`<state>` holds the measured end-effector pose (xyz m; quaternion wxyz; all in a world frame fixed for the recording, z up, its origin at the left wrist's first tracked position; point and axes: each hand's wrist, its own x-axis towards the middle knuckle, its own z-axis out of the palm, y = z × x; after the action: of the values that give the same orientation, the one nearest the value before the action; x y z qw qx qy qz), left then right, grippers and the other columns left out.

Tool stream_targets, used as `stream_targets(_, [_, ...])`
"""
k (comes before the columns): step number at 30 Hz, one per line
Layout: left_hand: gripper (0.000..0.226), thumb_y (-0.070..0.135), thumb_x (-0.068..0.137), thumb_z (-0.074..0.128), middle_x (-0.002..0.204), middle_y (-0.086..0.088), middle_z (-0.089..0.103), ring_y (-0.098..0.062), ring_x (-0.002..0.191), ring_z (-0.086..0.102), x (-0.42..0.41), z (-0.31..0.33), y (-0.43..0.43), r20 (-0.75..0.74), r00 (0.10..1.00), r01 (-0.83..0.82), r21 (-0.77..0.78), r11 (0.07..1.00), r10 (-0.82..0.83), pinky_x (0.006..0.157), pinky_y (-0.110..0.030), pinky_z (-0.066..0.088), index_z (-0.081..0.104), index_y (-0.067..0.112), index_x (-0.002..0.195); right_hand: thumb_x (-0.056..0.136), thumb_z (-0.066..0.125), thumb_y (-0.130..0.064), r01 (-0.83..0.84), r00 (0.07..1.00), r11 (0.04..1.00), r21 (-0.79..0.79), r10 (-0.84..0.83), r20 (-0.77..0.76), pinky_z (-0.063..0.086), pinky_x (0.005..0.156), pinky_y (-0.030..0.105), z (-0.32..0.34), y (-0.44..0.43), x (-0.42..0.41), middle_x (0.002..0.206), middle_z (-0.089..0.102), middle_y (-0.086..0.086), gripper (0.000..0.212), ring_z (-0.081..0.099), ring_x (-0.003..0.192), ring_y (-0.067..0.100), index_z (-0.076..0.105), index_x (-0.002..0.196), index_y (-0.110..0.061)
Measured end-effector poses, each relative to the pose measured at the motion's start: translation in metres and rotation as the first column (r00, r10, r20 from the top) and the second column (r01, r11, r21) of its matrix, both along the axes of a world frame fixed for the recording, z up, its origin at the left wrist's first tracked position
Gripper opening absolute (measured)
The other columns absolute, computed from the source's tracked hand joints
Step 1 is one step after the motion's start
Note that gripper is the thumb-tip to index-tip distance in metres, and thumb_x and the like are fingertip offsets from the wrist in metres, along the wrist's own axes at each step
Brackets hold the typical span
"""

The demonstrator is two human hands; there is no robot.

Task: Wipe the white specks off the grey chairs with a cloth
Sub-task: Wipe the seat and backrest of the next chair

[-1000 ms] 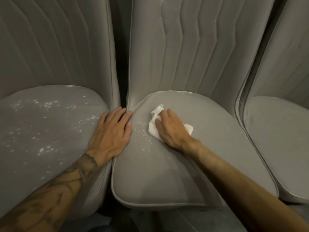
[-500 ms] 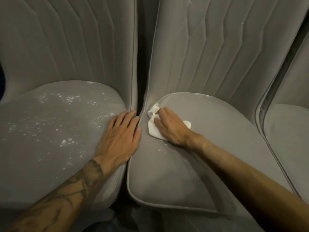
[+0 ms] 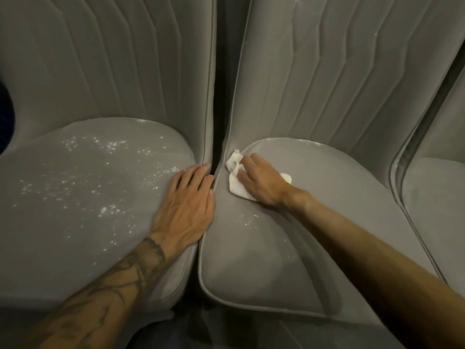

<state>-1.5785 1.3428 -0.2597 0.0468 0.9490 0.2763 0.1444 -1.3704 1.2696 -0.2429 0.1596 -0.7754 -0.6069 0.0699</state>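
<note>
Two grey padded chairs stand side by side. The left chair seat [image 3: 75, 222] is strewn with white specks [image 3: 105, 210]. The middle chair seat [image 3: 251, 260] shows only a few specks [image 3: 251, 219] near its left edge. My right hand [image 3: 261, 183] presses a crumpled white cloth [image 3: 236, 185] flat onto the back left corner of the middle seat, fingers extended over it. My left hand [image 3: 186, 207] rests flat on the right edge of the left seat, fingers straight and pointing at the gap between the chairs.
A dark narrow gap [image 3: 219, 122] runs between the two quilted backrests. A third grey chair [image 3: 432, 210] stands at the far right, partly out of view. Dark floor shows below the seat fronts.
My right hand has slid the cloth left and back into the seat's corner. The specks beside it are fewer. The view has shifted left; my left hand stays on the left seat.
</note>
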Motion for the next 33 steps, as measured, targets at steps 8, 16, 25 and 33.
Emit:
stream_targets(8, [0.049,0.028,0.105,0.03,0.156,-0.014,0.049,-0.032,0.143,0.046,-0.001,0.0,0.0,-0.025,1.0,0.007,0.01,1.0,-0.007,0.121,-0.049,0.033,0.059,0.008,0.139,0.104,0.033,-0.039,-0.236,0.972,0.972,0.012,0.236,-0.017,0.034,0.077,0.031,-0.003,-0.065,-0.046,0.091,0.041,-0.004,0.022,0.04,0.078,0.015,0.041,0.092,-0.022])
stream_targets(16, [0.04,0.026,0.107,0.039,0.157,-0.014,0.047,-0.031,0.144,0.043,0.0,-0.002,0.001,-0.031,1.0,0.0,0.031,1.0,0.001,0.121,-0.049,0.032,0.057,0.01,0.139,0.104,0.038,-0.029,0.01,0.999,1.0,0.027,-0.011,0.048,0.039,0.085,0.047,0.001,-0.067,-0.066,0.1,0.051,0.013,0.025,0.049,0.088,0.032,0.05,0.098,-0.008])
stream_targets(25, [0.047,0.03,0.104,0.03,0.156,-0.016,0.047,-0.034,0.142,0.043,-0.001,-0.001,0.0,-0.019,1.0,0.012,0.012,1.0,-0.012,0.12,-0.053,0.033,0.058,0.008,0.134,0.105,0.036,-0.026,0.297,0.951,0.955,-0.019,-0.294,0.098,0.036,0.089,0.048,0.014,-0.11,-0.035,0.104,0.052,0.017,0.026,0.05,0.095,0.037,0.05,0.103,-0.005])
stream_targets(33, [0.048,0.03,0.103,0.03,0.154,-0.017,0.048,-0.036,0.142,0.044,0.0,-0.003,0.001,-0.042,0.999,0.014,0.026,1.0,-0.013,0.118,-0.054,0.035,0.059,0.007,0.134,0.105,0.035,-0.031,0.13,0.99,0.991,0.032,-0.132,0.056,0.038,0.082,0.044,0.006,-0.136,-0.075,0.099,0.05,0.009,0.023,0.048,0.088,0.03,0.049,0.098,-0.014])
